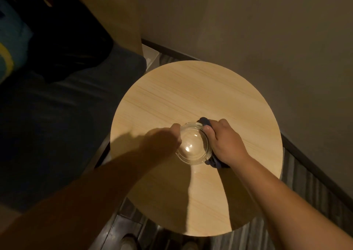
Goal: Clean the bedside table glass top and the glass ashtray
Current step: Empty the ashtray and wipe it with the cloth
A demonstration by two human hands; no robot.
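Observation:
A round clear glass ashtray (193,144) sits above the middle of the round light wood-grain bedside table top (191,96). My left hand (164,140) grips its left rim. My right hand (225,142) holds a dark blue cloth (214,160) against the ashtray's right side, thumb on the rim. Part of the cloth sticks out beyond my fingers at the top and below my palm. Whether the ashtray rests on the table or is lifted slightly, I cannot tell.
A dark bed or sofa (57,115) runs along the left, with a teal and yellow pillow (9,45) at the far left. A beige wall (267,29) stands behind and to the right. Dark striped floor (309,182) surrounds the table.

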